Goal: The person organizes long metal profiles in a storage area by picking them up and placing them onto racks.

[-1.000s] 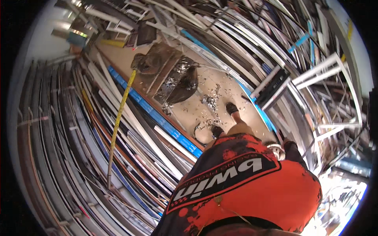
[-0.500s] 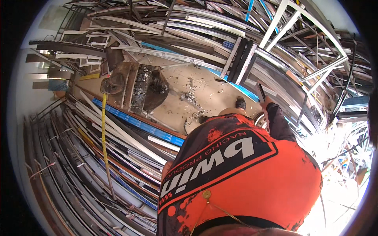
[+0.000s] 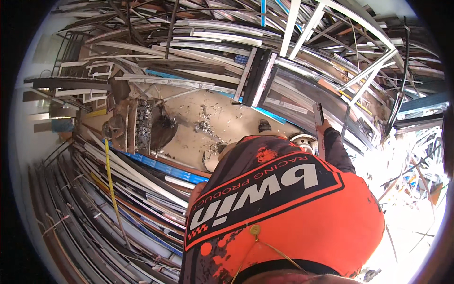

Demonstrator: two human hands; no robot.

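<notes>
At the right, beyond my torso in an orange and black shirt, my right hand point(image 3: 325, 127) is closed around a narrow flat profile bar point(image 3: 318, 114) with dark and pale faces. The bar stands roughly lengthwise, jutting past my fingers, and its lower part runs along my dark sleeve. Just left of the bar, a round whitish metal part point(image 3: 302, 140) shows in part, the rest covered by my shirt. A strip of my left arm point(image 3: 196, 190) appears at the shirt's left edge; my left hand is hidden.
Stacked long profiles point(image 3: 137, 189) fill the left, with a yellow tape measure point(image 3: 111, 180) across them. Metal scraps point(image 3: 203, 126) litter the floor beside a dark rounded object point(image 3: 164, 127). More profiles point(image 3: 213, 45) lie across the far side. White frames point(image 3: 364, 78) lean at the right.
My view has swung, so the surroundings sit further left in the picture. My right hand still grips the bar, which now looks more upright.
</notes>
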